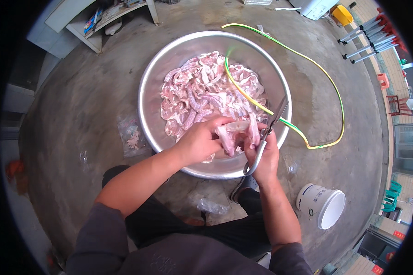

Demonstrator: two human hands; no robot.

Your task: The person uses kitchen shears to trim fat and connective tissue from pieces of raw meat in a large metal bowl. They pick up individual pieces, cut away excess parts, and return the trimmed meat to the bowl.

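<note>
My left hand is closed around one side of a pale pink piece of raw meat, which has a hollow between two hanging flaps. My right hand grips a pair of scissors with grey handles, and its fingers also touch the meat's right side. The dark blades point up and away, over the basin's right rim. Below both hands stands a wide metal basin holding a heap of raw meat pieces, several of them long and neck-like. What the fingertips press on is partly hidden.
A yellow-green hose loops over the concrete floor and into the basin. A white bucket lies tipped at the right. Left of the basin is a plastic bag with scraps. Clear plastic lies near my feet; folded stools stand far right.
</note>
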